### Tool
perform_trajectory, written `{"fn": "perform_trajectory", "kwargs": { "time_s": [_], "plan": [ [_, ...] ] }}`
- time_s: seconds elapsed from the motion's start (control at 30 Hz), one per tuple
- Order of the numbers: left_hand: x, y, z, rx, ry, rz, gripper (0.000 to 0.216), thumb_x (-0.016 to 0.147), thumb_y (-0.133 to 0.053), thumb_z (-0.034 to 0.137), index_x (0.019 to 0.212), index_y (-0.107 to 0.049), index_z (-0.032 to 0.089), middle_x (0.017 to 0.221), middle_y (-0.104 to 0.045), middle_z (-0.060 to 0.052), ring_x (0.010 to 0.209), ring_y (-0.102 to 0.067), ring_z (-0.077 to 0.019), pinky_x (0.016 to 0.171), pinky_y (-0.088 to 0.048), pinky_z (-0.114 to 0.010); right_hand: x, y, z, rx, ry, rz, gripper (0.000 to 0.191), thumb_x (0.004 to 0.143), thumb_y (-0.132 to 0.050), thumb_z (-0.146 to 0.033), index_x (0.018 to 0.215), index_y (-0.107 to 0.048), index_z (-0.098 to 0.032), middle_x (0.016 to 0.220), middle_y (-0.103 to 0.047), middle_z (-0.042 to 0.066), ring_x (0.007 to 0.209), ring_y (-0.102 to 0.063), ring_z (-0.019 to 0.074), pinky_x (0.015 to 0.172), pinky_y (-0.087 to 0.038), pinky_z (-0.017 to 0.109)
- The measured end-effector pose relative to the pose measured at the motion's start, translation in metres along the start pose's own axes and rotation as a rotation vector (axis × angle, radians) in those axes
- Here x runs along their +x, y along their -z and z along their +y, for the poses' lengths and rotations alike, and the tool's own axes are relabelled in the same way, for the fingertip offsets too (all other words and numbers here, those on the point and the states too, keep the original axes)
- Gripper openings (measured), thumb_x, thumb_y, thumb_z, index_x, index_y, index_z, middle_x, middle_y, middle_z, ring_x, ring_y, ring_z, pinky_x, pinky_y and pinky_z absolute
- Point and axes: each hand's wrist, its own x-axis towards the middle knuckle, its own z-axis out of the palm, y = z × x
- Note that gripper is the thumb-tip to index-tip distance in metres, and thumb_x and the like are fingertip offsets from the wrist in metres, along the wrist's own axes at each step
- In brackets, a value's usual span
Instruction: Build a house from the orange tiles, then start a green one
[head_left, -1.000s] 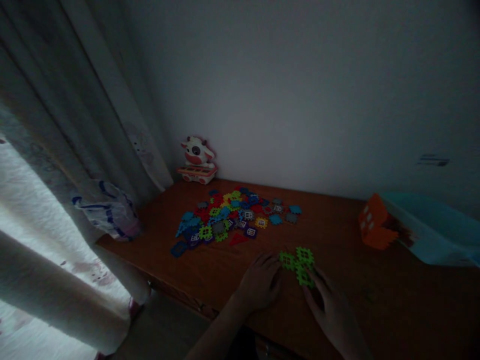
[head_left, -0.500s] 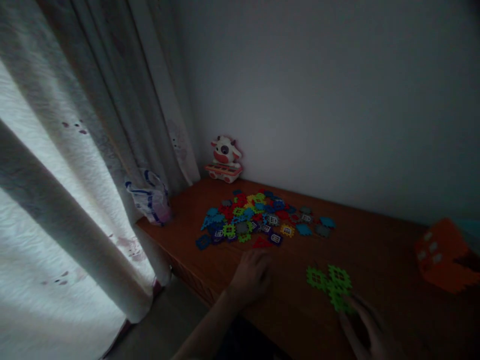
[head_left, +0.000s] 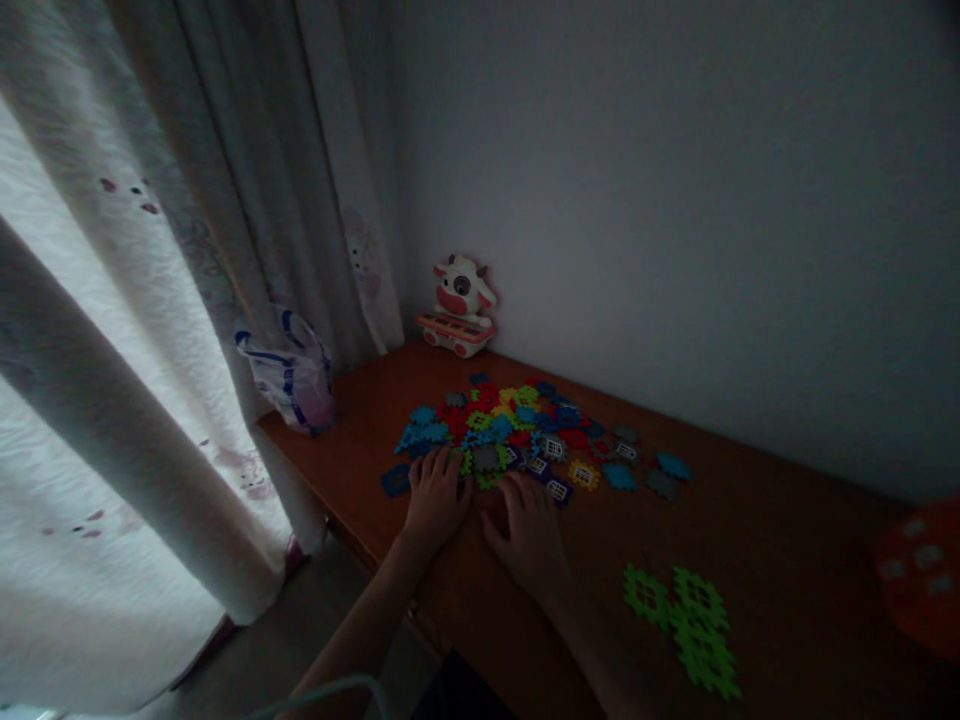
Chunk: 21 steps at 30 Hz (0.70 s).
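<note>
Two hands, both at the near edge of one pile (head_left: 504,426) of flat toy tiles, on one brown table (head_left: 361,400). Pile total not countable, too much overlap; colours are blue, red, green, yellow, grey, purple. Left hand (head_left: 438,497): at the pile's near-left edge, four fingers close together and bent down, tips among the tiles; can't tell if they grip one. One dark blue frame (head_left: 395,481) lies just beside it, on its left. Right hand (head_left: 529,527): at the near edge too, thumb well apart from the fingers, fingers bent down; can't tell whether the tips pinch anything. Six white window grids readable around there: three on purple tiles (head_left: 557,490), two on grey tiles (head_left: 626,451), one on a yellow tile (head_left: 583,475). Two light blue tiles (head_left: 673,465) sit at the pile's right end. One green set (head_left: 701,625), three tiles joined in an L, lies flat at front right, apart from pile and both hands. One orange block (head_left: 926,575) at the right edge, cut off by the frame, pale openings in it. Back left: one cow toy (head_left: 457,305) with a keyboard, against the wall; one plastic bag (head_left: 292,375) by the curtain (head_left: 292,180).
</note>
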Motion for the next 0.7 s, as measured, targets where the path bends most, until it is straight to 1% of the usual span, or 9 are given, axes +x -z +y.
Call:
{"fn": "perform_trajectory", "kwargs": {
  "time_s": [0.1,0.17,0.23,0.3,0.37,0.43,0.5,0.6,0.7],
  "plan": [
    [0.001,0.003,-0.003,-0.046,-0.045,-0.02,0.033,0.094,-0.055,0.026,0.126,-0.062,0.02,0.135,-0.063,-0.013,0.128,-0.054,-0.033,0.109,-0.036,-0.057,0.03,-0.022,0.012,0.002,-0.037,0.025,0.055,0.087,-0.064,-0.038,0.134,-0.052,-0.013,0.14,-0.056,0.022,0.131,-0.05,0.0374,0.111,-0.033,0.06],
    [0.002,0.005,-0.003,-0.075,-0.058,-0.023,0.033,0.092,-0.057,0.025,0.125,-0.062,0.021,0.132,-0.064,-0.013,0.125,-0.055,-0.032,0.107,-0.037,-0.056,0.034,-0.03,0.018,0.022,-0.057,0.027,0.053,0.089,-0.061,-0.039,0.135,-0.05,-0.014,0.139,-0.058,0.021,0.132,-0.049,0.037,0.111,-0.027,0.063],
    [0.003,0.008,-0.002,-0.102,-0.081,-0.045,0.036,0.091,-0.059,0.025,0.127,-0.061,0.022,0.13,-0.064,-0.012,0.122,-0.056,-0.0312,0.105,-0.039,-0.055,0.031,-0.032,0.021,0.043,-0.077,0.017,0.047,0.091,-0.057,-0.037,0.133,-0.051,-0.017,0.134,-0.063,0.019,0.129,-0.052,0.0362,0.11,-0.024,0.065],
    [0.003,0.01,-0.001,-0.12,-0.107,-0.072,0.039,0.09,-0.06,0.025,0.129,-0.06,0.022,0.129,-0.064,-0.012,0.121,-0.056,-0.0301,0.103,-0.041,-0.052,0.026,-0.03,0.023,0.062,-0.096,0.001,0.043,0.091,-0.057,-0.035,0.13,-0.053,-0.018,0.13,-0.065,0.017,0.124,-0.055,0.0356,0.107,-0.027,0.062],
    [0.002,0.011,-0.001,-0.123,-0.119,-0.084,0.04,0.089,-0.062,0.028,0.129,-0.06,0.022,0.127,-0.064,-0.012,0.119,-0.056,-0.0299,0.102,-0.042,-0.049,0.024,-0.027,0.024,0.076,-0.117,-0.003,0.045,0.089,-0.059,-0.035,0.131,-0.053,-0.019,0.128,-0.065,0.017,0.12,-0.056,0.0354,0.103,-0.031,0.059],
    [0.002,0.01,-0.001,-0.116,-0.13,-0.085,0.036,0.091,-0.061,0.031,0.126,-0.062,0.022,0.124,-0.065,-0.011,0.117,-0.057,-0.0296,0.099,-0.044,-0.048,0.023,-0.025,0.024,0.083,-0.136,0.003,0.045,0.089,-0.06,-0.033,0.131,-0.053,-0.019,0.125,-0.067,0.016,0.117,-0.057,0.0352,0.101,-0.033,0.057],
    [0.002,0.01,-0.002,-0.111,-0.153,-0.078,0.029,0.096,-0.055,0.031,0.123,-0.064,0.022,0.121,-0.067,-0.01,0.115,-0.059,-0.0282,0.099,-0.044,-0.048,0.024,-0.024,0.024,0.091,-0.135,0.003,0.04,0.089,-0.058,-0.029,0.128,-0.055,-0.019,0.12,-0.069,0.015,0.113,-0.059,0.034,0.1,-0.034,0.055],
    [0.003,0.01,-0.004,-0.104,-0.182,-0.048,0.027,0.101,-0.047,0.03,0.119,-0.066,0.024,0.119,-0.07,-0.008,0.113,-0.061,-0.0259,0.098,-0.044,-0.047,0.024,-0.022,0.024,0.122,-0.105,-0.007,0.03,0.091,-0.055,-0.023,0.12,-0.059,-0.02,0.115,-0.071,0.013,0.109,-0.062,0.032,0.098,-0.035,0.052],
    [0.004,0.011,-0.005,-0.086,-0.165,0.011,0.025,0.102,-0.047,0.029,0.116,-0.067,0.023,0.12,-0.07,-0.008,0.114,-0.061,-0.0263,0.099,-0.044,-0.047,0.024,-0.021,0.024,0.144,-0.096,0.012,0.024,0.093,-0.053,-0.021,0.115,-0.062,-0.021,0.112,-0.072,0.011,0.107,-0.063,0.0302,0.097,-0.037,0.05]
  ]
}}
